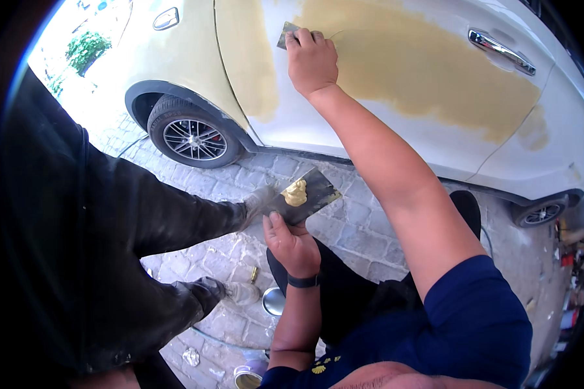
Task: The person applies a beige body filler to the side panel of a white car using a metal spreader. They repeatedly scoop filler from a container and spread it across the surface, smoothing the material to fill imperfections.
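Note:
My right hand [315, 61] is raised at arm's length to the side of a white car, its fingers closed on a small dark putty spreader [284, 35]. The spreader is at the door panel [298, 123], beside a broad tan patch of filler [422, 65]. Lower down, my left hand [292, 245] grips a dark flat putty plate [318, 191] by its near edge, thumb on top. A mound of yellowish putty [296, 193] sits on that plate. Part of the left fingers is hidden beneath it.
A co-worker's dark-trousered legs [175, 220] stand close on my left. On the paving stones [363, 240] near my left forearm are a round lid [274, 301] and an open can [248, 377]. The car's wheel [193, 139] and chrome door handle [501, 52] flank the work area.

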`<state>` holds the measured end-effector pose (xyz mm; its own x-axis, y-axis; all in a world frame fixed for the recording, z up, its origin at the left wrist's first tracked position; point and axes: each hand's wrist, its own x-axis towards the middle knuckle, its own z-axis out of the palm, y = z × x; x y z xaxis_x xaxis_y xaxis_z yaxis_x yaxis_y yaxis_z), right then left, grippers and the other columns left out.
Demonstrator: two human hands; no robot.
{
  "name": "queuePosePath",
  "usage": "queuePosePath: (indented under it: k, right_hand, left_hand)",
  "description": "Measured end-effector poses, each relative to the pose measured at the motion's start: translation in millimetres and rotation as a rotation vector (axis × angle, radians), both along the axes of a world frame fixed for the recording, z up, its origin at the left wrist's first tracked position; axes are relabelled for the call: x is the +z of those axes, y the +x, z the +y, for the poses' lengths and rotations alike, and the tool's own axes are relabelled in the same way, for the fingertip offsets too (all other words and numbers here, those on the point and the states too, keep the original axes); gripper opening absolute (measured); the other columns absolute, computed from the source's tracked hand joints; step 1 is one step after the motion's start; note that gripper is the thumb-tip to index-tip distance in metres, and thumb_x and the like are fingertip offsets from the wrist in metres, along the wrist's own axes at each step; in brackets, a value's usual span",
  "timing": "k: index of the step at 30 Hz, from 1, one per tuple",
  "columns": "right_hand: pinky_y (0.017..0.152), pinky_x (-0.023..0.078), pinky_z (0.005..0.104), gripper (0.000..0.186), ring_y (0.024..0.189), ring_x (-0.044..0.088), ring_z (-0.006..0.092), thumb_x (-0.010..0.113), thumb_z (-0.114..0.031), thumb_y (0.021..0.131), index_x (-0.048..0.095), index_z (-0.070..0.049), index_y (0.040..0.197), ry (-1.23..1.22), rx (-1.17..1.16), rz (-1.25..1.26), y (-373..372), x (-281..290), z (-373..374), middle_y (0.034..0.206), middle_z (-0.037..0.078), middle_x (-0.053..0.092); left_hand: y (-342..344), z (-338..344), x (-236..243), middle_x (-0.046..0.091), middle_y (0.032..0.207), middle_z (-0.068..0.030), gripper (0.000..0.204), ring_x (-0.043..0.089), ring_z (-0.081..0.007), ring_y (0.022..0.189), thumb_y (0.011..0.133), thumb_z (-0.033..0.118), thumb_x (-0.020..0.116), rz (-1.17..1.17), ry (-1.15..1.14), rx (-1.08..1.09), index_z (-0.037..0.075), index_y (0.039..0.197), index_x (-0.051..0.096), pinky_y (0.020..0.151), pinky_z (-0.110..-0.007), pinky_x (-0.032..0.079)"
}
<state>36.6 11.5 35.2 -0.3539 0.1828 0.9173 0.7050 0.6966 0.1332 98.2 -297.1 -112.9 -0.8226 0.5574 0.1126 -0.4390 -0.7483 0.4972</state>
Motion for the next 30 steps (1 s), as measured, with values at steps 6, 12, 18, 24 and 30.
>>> queuePosePath:
  k: [6,12,18,24,30]
  right_hand:
    - [0.087,0.051,0.0425,0.024,0.107,0.064,0.0255,0.059,-0.013,0.095,0.075,-0.007,0.112,-0.171,0.044,-0.537,39.9,-59.6,-15.6,0.112,0.006,0.066]
    - [0.096,0.054,0.0393,0.023,0.113,0.068,0.0212,0.059,-0.007,0.102,0.074,-0.001,0.118,-1.154,0.78,-0.066,204.6,-80.9,-103.3,0.121,0.007,0.074]
    - [0.093,0.053,0.0318,0.022,0.107,0.062,0.0109,0.062,-0.007,0.105,0.07,0.006,0.12,-1.535,1.143,0.661,386.9,-79.6,-192.3,0.118,0.003,0.072]
    - [0.086,0.056,0.0356,0.033,0.097,0.071,0.0321,0.063,0.004,0.091,0.075,-0.002,0.122,-1.046,0.403,0.178,544.9,-60.4,-177.7,0.114,0.016,0.073]
    - [0.088,0.055,0.0395,0.042,0.103,0.07,0.0295,0.068,0.003,0.079,0.077,-0.007,0.119,-0.358,0.176,0.19,573.3,-56.8,-200.5,0.116,0.008,0.074]
  left_hand:
    - [12.0,-13.9,9.1,0.066,0.125,-0.0129,0.03,0.067,-0.0224,0.114,0.115,0.022,0.046,0.036,-0.066,0.028,-0.001,0.133,0.052,0.098,-0.038,0.058]
    - [24.3,-31.9,16.9,0.068,0.117,-0.0088,0.027,0.067,-0.016,0.104,0.115,0.021,0.048,0.299,-0.365,-0.094,-0.003,0.124,0.059,0.092,-0.034,0.058]
    - [116.8,-0.4,48.4,0.068,0.104,-0.0041,0.025,0.061,-0.0096,0.093,0.113,0.018,0.052,0.673,-0.471,-0.194,-0.004,0.116,0.063,0.082,-0.028,0.053]
    - [217.5,42.6,69.0,0.066,0.1,-0.0039,0.025,0.056,-0.0094,0.091,0.112,0.017,0.054,0.629,-0.497,-0.215,-0.006,0.11,0.064,0.081,-0.026,0.048]
    - [306.7,92.3,70.9,0.051,0.08,0.005,0.025,0.043,-0.0034,0.074,0.112,0.016,0.056,0.696,-0.401,-0.42,0.001,0.092,0.056,0.064,-0.022,0.04]
